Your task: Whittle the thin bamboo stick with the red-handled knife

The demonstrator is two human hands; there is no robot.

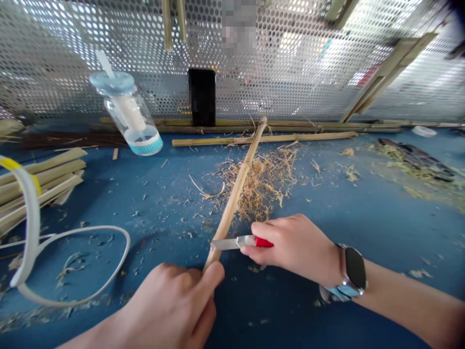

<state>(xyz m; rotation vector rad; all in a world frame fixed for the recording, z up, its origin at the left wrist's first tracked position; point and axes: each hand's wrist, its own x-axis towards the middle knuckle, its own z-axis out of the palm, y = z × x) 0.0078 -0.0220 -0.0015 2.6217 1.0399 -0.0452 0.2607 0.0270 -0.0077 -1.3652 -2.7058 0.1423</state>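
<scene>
A pale bamboo strip (238,184) slants from the lower middle up to the back of the blue table. Its near end is gripped by my left hand (178,295), with the thumb along the top. My right hand (290,242), below a wristwatch, is closed on a knife (250,241) with a red part on its handle. The knife's blade lies across the strip, just beyond my left thumb. Thin shavings (261,184) are heaped under and beside the strip's middle.
A clear bottle (134,116) and a black phone (202,97) stand near the perforated screen (160,72). Split bamboo pieces (47,179) and a white cable loop (125,242) are at left. More bamboo poles (298,138) lie along the back.
</scene>
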